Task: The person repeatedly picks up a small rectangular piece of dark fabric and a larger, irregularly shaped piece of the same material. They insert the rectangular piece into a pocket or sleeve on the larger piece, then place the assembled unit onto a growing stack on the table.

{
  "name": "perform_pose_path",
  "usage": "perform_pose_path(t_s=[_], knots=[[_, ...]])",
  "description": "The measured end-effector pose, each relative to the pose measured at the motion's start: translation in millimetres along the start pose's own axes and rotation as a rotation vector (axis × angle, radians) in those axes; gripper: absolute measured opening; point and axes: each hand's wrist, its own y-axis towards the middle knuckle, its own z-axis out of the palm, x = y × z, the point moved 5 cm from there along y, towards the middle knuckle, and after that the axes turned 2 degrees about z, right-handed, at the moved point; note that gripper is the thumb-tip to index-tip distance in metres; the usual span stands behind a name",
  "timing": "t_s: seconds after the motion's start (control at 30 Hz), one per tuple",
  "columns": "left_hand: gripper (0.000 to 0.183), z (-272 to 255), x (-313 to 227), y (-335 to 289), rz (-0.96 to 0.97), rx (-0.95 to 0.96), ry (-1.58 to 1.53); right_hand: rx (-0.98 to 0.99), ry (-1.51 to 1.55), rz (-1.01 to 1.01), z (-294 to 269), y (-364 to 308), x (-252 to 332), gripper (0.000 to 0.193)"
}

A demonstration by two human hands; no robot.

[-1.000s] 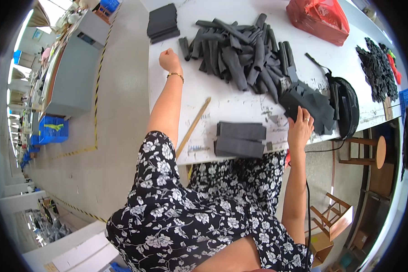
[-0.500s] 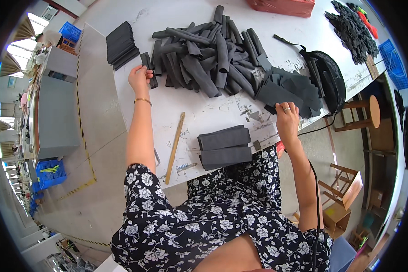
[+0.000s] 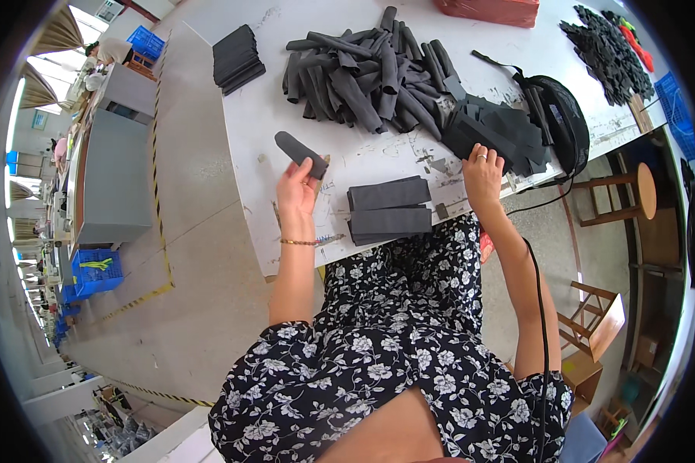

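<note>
Left hand (image 3: pixel 296 194) pinches a dark-grey, tube-like fabric piece (image 3: pixel 295 148), probably light and squishy, best held near an end; can't tell if right hand (image 3: pixel 484 177) grips.

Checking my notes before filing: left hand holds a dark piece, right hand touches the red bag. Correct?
Not quite: the head view shows the right hand touching the pile of dark flat pieces; the red bag sits untouched. The left hand does hold a dark piece.

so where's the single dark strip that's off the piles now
In the head view, the dark strip is held in the left hand, over the white table's left side, nearer the person than the pile of rolls.
</note>
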Motion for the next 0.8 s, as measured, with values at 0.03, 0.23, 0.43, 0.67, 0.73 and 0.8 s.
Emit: perform_pose_path(t_s=[0.03,0.23,0.43,0.67,0.73,0.8], knots=[[0.028,9.6,1.4,-10.8,-0.039,0.013,-0.054,0.036,-0.011,-0.04,1.3,-2.3,2.0,0.028],[0.027,63.6,8.1,-52.7,-0.163,0.174,-0.196,0.12,0.059,-0.002,-7.1,-14.1,1.2,0.018],[0.025,84.2,12.6,-63.2,-0.15,0.176,-0.314,-0.134,1.005,0.328,-83.2,3.9,-22.6,0.04],[0.025,110.2,8.7,-70.8,-0.109,0.138,-0.134,0.175,1.336,0.194,-123.8,-5.4,31.7,0.035],[0.023,110.1,7.1,-71.1,-0.136,0.185,-0.149,0.074,1.317,0.068,-138.6,-4.5,40.0,0.034],[0.024,113.4,1.0,-76.2,-0.151,0.216,-0.155,0.041,1.324,-0.032,-144.1,-5.5,44.8,0.035]])
